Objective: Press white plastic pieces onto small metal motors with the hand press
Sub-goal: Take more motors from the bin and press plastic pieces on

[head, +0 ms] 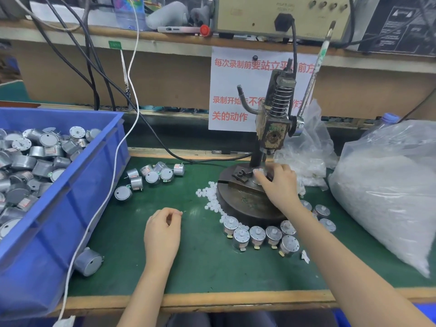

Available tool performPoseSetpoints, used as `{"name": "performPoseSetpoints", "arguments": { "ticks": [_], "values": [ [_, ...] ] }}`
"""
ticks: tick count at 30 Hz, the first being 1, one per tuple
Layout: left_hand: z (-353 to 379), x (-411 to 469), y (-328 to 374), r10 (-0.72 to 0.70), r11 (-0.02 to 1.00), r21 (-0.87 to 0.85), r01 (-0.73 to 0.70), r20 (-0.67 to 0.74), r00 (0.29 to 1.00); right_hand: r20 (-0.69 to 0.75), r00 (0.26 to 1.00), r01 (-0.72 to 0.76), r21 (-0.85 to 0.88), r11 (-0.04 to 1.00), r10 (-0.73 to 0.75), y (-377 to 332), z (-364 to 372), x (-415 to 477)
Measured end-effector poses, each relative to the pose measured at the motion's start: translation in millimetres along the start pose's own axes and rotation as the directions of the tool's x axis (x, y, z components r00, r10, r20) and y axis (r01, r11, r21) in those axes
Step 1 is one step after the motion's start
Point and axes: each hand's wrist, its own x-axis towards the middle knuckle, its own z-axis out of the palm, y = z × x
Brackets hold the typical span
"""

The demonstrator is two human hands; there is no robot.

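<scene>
**A:** What is the right hand [279,182] doing?

**B:** It is reaching onto the base of the hand press [273,131], with its fingers curling round a motor [269,177] that is sitting right under the ram. A white plastic piece [259,171] is showing at its fingertips. Most of the motor is hiding beneath the fingers.

**A:** And the left hand [162,230]?

**B:** It is hovering over the green mat [207,263], thumb and forefinger tips meeting. It may be pinching a tiny white piece, but that is too small for me to tell.

**A:** Where is the stock lying?

**B:** Loose white pieces [212,197] are lying between the two hands, against the press base. Capped motors [257,234] are standing just below the right wrist. Bare motors [153,177] are lying beyond the left hand, beside the blue bin [77,185].

**A:** How are these parts going to handle?

**B:** I am judging the motor as stiff, smooth and slightly weighty, so gripping its round can by the sides is looking safest, keeping the fingers off the thin terminals. The white piece is looking featherlight and easy to flick away or tip on the shaft. Pinching it by its rim should be working best. Fingers should be clearing the ram before the lever [313,74] is coming down.
</scene>
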Motion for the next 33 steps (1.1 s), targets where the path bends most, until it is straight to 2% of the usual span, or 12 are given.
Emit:
{"name": "performPoseSetpoints", "arguments": {
  "ticks": [3,6,10,14,20,25,30,33],
  "values": [
    [0.3,0.1,-0.7,0.005,1.0,-0.004,-0.005,0.016,1.0,0.033,0.99,-0.143,0.236,0.961,0.139,5.3,-24.2,6.9],
    [1.1,1.2,-1.1,0.008,1.0,-0.005,-0.008,0.025,1.0,0.035,0.967,-0.243,0.437,0.866,0.254,0.2,-59.0,23.7],
    [1.6,1.1,-0.9,0.01,1.0,0.004,-0.01,0.03,1.0,0.019,0.969,-0.196,0.663,0.722,0.246,-26.9,-105.0,58.7],
    [1.1,0.1,-0.7,0.014,1.0,0.014,-0.014,0.03,0.999,-0.065,0.967,-0.119,0.739,0.663,0.247,-54.1,-139.6,86.9],
    [1.6,-0.4,0.6,0.03,0.999,0.036,-0.031,0.031,0.999,0.003,0.967,-0.13,0.866,0.483,0.254,-71.9,-160.1,107.6],
    [1.4,-0.4,1.5,0.029,0.998,0.055,-0.031,0.034,0.999,-0.045,0.97,-0.073,0.884,0.461,0.24,-74.5,-165.7,108.1],
    [0.9,-0.7,1.1,0.025,0.998,0.061,-0.026,0.032,0.999,-0.228,0.965,0.145,0.874,0.464,0.128,-75.6,-169.3,86.1],
    [1.6,-0.1,0.9,0.024,0.997,0.068,-0.026,0.03,0.999,-0.316,0.937,0.24,0.89,0.388,0.148,-72.0,-167.9,58.3]
  ]
}}
